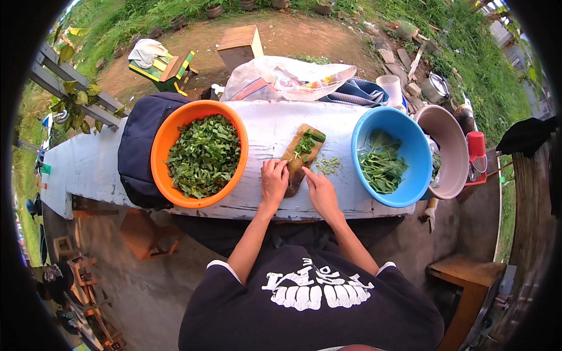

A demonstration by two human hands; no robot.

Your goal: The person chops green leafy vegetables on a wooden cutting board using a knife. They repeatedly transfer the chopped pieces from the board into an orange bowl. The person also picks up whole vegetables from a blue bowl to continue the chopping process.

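A wooden cutting board (301, 163) lies slanted on the pale painted table, with chopped greens (304, 145) and a small green bundle (318, 136) on its far end. My left hand (275, 177) rests at the board's left edge, fingers bent; whether it holds something small is unclear. At the board's right side is my right hand (322, 191), its index finger stretched towards the board; what lies under its curled fingers is hidden. Light green scraps (329, 165) lie right of the board. An orange basin (242, 169) holds cut leaves, while a blue basin (359, 169) holds whole leafy greens.
A dark blue bag (139, 145) sits left of the orange basin. Along the table's far edge are a plastic bag (259, 72) and folded blue cloth (358, 92). A clear plastic cup (388, 85), a greyish basin (456, 153) and a red container (476, 145) stand at the right.
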